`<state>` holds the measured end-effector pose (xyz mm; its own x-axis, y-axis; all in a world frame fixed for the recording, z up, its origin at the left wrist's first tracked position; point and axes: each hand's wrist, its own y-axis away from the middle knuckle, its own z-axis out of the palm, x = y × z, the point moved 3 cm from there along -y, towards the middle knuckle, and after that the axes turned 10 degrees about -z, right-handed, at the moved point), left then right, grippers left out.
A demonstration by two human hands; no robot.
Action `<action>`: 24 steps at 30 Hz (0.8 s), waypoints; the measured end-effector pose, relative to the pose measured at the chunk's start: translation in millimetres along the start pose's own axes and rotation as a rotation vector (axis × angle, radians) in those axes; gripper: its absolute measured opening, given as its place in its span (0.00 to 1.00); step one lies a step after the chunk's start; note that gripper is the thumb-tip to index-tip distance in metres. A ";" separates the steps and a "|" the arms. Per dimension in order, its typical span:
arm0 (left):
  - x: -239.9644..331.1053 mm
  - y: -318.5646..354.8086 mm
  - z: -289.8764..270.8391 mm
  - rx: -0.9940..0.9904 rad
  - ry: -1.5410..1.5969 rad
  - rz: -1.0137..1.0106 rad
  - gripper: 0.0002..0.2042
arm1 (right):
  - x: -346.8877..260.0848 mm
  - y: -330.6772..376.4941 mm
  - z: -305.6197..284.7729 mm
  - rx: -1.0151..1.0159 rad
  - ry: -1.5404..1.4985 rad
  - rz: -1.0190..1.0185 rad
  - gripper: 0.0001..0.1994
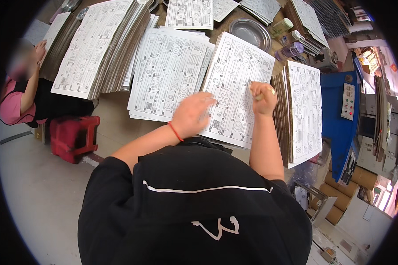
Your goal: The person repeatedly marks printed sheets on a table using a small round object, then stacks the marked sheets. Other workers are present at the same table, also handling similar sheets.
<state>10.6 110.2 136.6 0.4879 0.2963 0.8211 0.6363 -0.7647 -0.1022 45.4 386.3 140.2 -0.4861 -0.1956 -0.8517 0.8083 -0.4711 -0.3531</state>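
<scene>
Before me lies a printed sheet (234, 88) covered with line drawings of parts, on top of a board or stack. My left hand (192, 114), a red cord round its wrist, is over this sheet's left edge, fingers stretched out and slightly blurred. Closed in a fist, my right hand (263, 98) is over the right half of the same sheet. A small dark tip shows by its fingers; what it belongs to is hidden. Left of the sheet, a pile of similar loose printed sheets (163, 73) lies fanned a little unevenly.
Thick stacks of printed boards stand at left (93, 48) and right (305, 110). Behind are a round metal dish (250, 34), a purple-tinted bottle (289, 51) and a green-tinted jar (281, 27). A co-worker in pink (24, 95) is at far left, near a red stool (75, 138); a blue machine (340, 110) stands right.
</scene>
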 end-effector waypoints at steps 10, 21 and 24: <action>35.9 -5.5 64.3 -0.355 -0.503 0.114 0.43 | 40.7 -39.8 -4.4 0.045 0.027 0.027 0.10; 38.8 -5.3 66.0 -0.373 -0.587 0.102 0.43 | -0.3 53.3 26.2 -0.154 0.256 0.082 0.10; 39.6 -4.5 68.1 -0.344 -0.603 0.131 0.42 | -1.4 39.1 19.9 -0.048 0.104 0.195 0.09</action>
<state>67.8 164.4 131.3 0.8569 0.3787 0.3497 0.3731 -0.9238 0.0860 71.1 351.1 135.3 -0.2839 -0.1879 -0.9402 0.8997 -0.3912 -0.1935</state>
